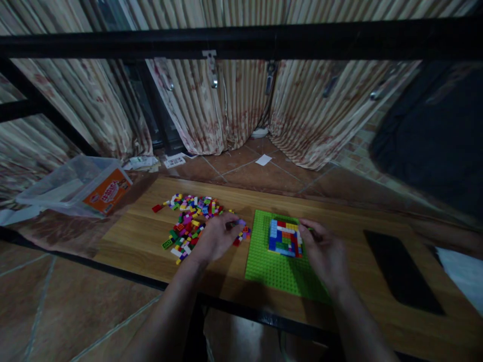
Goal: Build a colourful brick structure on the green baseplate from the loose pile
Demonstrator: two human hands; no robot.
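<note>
My left hand (218,237) is over the right side of a pile of loose toy bricks (194,211). Its thumb and fingers close around a light purple brick (240,221). To the right lies a green studded baseplate (260,266), flat on the table. A low block of multicoloured bricks (285,239) stands on its upper part, with blue, red, white and yellow pieces. My right hand (324,246) rests at that block's right edge, fingers curled together. A bit of green shows between its fingertips, too small to name.
Wooden table (132,241) under everything. A dark flat slab (402,271) lies at the right, near white paper (462,274). Left of the table is a clear plastic bin (75,183) with an orange label. A black rail (241,42) crosses in front of striped curtains.
</note>
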